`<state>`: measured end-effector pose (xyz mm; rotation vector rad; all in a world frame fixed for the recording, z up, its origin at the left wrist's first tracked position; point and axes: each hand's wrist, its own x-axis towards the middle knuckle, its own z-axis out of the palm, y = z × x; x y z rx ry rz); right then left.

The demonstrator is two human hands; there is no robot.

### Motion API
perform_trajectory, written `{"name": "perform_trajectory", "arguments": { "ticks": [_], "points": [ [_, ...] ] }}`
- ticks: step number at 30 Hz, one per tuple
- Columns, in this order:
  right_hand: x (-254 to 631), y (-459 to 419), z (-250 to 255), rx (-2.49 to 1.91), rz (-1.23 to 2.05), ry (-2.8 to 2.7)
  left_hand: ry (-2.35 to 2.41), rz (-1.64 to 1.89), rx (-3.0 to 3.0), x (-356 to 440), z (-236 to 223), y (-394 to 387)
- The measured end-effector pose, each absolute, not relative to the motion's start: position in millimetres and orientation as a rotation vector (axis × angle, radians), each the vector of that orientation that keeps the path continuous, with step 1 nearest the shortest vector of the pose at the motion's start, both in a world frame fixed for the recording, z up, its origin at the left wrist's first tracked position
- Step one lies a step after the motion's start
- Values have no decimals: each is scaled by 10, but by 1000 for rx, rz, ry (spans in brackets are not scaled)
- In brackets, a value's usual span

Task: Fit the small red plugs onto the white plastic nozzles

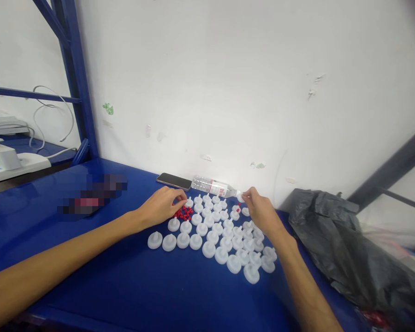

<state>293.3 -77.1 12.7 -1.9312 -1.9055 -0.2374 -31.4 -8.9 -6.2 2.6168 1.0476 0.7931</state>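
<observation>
My left hand (164, 205) has its fingers drawn together at the edge of a small heap of red plastic pieces (184, 213). Whether a piece is between the fingertips cannot be seen. My right hand (263, 213) is closed in a pinch near the neck of a clear plastic bottle (214, 186) lying on its side. Something white shows at those fingertips, but I cannot tell it from the bottle's cap. Several white round plastic parts with short stems (209, 249) stand in rough rows between the hands. A red piece (237, 210) sits at one white part near my right hand.
A phone (174, 181) lies by the wall on the blue table (131, 281). A dark grey plastic bag (335, 240) is at the right. A blurred-out dark item (97, 196) lies to the left. Blue metal posts (78, 78) and cables stand beyond.
</observation>
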Motion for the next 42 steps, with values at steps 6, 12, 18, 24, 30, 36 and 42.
{"name": "perform_trajectory", "arguments": {
  "ticks": [6,12,18,24,30,36,42],
  "points": [
    [2688,-762,61,-1660,-284,-1990,953,1013,2480,-277,-18,-163],
    [2295,-870,76,-1395,-385,-2190,905,1066,2346,-211,68,-292],
    [2047,-928,67,-1328,-461,-2262,772,1041,2334,-155,34,-389],
    [2014,-952,59,-1244,-466,-2255,711,1012,2407,-130,0,-448],
    [2000,-980,88,-1264,-330,-2235,723,1008,2423,-127,3,-469],
    [1990,-992,105,-1174,-110,-2174,770,1031,2402,-123,-20,-452],
    [1998,-970,80,-1083,-157,-2145,767,973,2368,-132,-31,-422]
  ]
}}
